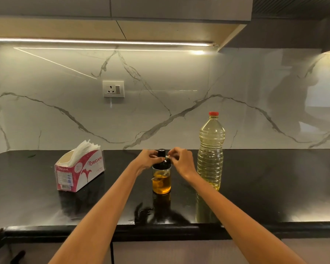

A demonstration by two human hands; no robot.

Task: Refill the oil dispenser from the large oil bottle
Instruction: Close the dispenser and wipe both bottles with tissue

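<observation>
Near the middle of the counter, one oil dispenser stands upright, its black top gripped by the curled fingers of both the left hand and right hand. One capped large oil bottle stands just right of it; one tissue box lies toward the left edge.

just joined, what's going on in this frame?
A person has both hands on the black top of the oil dispenser, left hand and right hand gripping it from either side. The dispenser stands on the black counter, partly full. The large oil bottle stands capped beside it, untouched.
</observation>
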